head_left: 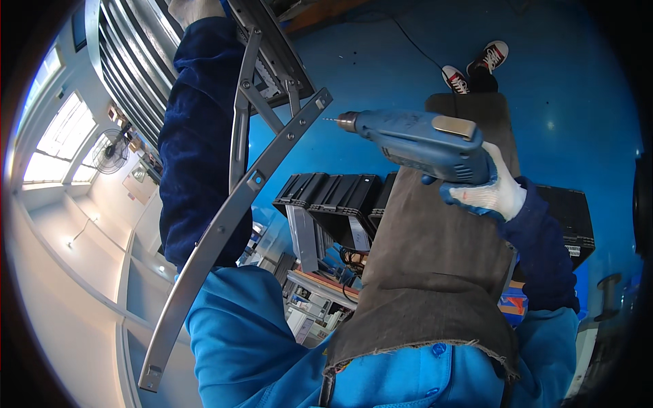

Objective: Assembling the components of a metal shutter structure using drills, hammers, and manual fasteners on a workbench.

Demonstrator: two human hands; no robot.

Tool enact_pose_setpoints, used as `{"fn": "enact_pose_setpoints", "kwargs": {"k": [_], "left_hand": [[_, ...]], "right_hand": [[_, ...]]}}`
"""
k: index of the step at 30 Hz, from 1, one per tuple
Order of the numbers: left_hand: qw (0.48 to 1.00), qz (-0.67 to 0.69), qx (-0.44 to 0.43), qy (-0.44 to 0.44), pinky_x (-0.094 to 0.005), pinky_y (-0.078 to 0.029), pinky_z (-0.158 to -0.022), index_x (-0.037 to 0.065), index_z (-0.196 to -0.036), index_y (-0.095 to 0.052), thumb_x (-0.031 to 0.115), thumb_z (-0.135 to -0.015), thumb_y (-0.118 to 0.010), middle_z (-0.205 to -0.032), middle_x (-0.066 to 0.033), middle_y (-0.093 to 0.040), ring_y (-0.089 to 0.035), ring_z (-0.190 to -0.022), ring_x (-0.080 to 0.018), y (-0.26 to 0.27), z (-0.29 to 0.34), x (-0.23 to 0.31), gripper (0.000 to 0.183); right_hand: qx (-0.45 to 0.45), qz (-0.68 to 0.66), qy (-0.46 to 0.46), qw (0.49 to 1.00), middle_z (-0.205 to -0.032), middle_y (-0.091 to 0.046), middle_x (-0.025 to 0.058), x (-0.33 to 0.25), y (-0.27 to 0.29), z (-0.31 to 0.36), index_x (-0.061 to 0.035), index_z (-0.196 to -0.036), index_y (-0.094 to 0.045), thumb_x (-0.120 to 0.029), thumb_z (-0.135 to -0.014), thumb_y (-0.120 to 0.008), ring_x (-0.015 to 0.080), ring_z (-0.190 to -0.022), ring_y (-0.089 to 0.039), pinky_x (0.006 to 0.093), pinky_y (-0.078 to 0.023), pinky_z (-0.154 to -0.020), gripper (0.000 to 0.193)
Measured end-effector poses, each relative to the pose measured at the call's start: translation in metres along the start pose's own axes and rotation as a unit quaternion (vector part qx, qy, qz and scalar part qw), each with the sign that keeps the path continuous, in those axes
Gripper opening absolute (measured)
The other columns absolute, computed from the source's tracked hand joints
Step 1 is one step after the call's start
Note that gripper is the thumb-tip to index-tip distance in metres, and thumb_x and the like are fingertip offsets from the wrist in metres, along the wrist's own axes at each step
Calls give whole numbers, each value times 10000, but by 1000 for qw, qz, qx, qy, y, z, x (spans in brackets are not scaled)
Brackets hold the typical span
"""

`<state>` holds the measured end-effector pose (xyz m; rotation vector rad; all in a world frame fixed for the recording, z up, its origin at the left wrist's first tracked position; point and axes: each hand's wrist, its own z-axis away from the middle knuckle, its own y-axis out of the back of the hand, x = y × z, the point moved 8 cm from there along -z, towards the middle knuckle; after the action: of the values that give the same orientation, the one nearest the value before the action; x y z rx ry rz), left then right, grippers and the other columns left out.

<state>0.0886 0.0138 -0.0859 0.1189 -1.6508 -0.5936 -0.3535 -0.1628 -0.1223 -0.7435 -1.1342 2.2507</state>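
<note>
My right hand (495,190), in a white glove, grips a blue electric drill (415,141) by its handle. The drill points left, and its bit tip (328,120) hangs just short of the upper end of a grey metal frame (228,217). The frame is made of riveted bars and slants from the lower left up to the top middle. My left arm, in a dark blue sleeve, reaches up along it. My left hand (194,9), also in a white glove, holds the frame's top part and is cut off by the picture's upper edge.
Black plastic crates (333,194) stand on the blue floor (571,102) below me. A grey apron (435,272) hangs down my front to my red and white shoes (476,68). A black cable (415,44) runs over the floor. A fan (109,155) and windows (58,139) are at the left.
</note>
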Motion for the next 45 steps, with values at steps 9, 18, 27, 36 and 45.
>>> {"fn": "enact_pose_setpoints", "kwargs": {"k": [9,18,27,36,45], "left_hand": [[1000,-9,5,12,-212,-481,-652,-12,-1288,-519,25,-824,-666,-913,-25,-642,-611,-738,-92,2,7,0,488],[1000,-12,6,13,-210,-477,-645,-12,-1287,-520,25,-823,-666,-908,-23,-641,-607,-731,-90,3,7,0,488],[1000,-11,10,14,-209,-474,-638,-12,-1286,-521,24,-822,-666,-903,-22,-639,-603,-723,-87,3,7,2,488],[1000,-12,11,17,-207,-471,-631,-12,-1285,-521,23,-820,-666,-898,-20,-638,-599,-716,-85,0,11,5,488],[1000,-16,9,17,-206,-468,-624,-12,-1285,-522,23,-819,-666,-894,-19,-636,-595,-708,-83,-3,13,8,488]], "right_hand": [[-27,-8,4,1000,-1135,-601,133,-11,-16,-9,3,-1345,-428,-165,-744,-785,147,-976,-611,289,-532,-853,718],[-25,-30,35,999,-1160,-588,128,-12,-17,-10,4,-1348,-425,-174,-745,-788,170,-1001,-613,296,-536,-859,727],[-64,44,126,989,-1120,-572,259,-22,-21,-10,72,-1362,-366,-146,-852,-687,244,-850,-683,298,-605,-637,641],[-33,-20,37,999,-1190,-568,157,-12,-18,-12,15,-1358,-411,-228,-734,-795,199,-1050,-601,333,-514,-913,771],[-44,-49,28,997,-1211,-551,166,-13,-20,-12,16,-1381,-382,-200,-755,-774,216,-1051,-603,350,-514,-925,770]]}}
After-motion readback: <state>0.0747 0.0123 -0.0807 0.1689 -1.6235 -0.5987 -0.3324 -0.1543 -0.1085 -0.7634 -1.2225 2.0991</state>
